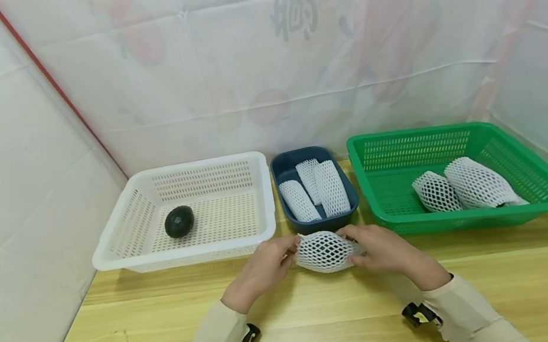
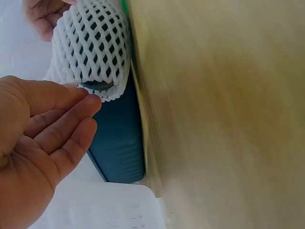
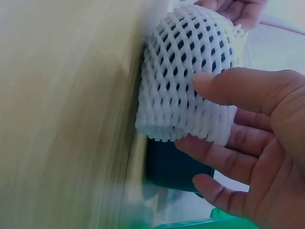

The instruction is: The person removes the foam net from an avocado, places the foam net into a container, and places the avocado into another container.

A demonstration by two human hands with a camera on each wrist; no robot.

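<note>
In the head view, a white foam net sleeve (image 1: 324, 251) is held between both hands over the front of the table. Dark green skin shows through its mesh, and the left wrist view shows a dark rounded end inside the opening. My left hand (image 1: 267, 264) pinches the sleeve's left edge between thumb and fingertips. My right hand (image 1: 385, 249) grips the other end, its thumb (image 3: 224, 88) on top and fingers beneath. That end of the net hangs open in the right wrist view. A bare dark avocado (image 1: 179, 222) lies in the white basket (image 1: 121, 262).
A navy bin (image 1: 280, 164) behind the hands holds several flat foam sleeves (image 1: 332, 188). At right, a green basket (image 1: 390, 224) contains two net-wrapped items (image 1: 436, 192). The wooden table (image 1: 321, 331) ends near white sheeting at the back and sides.
</note>
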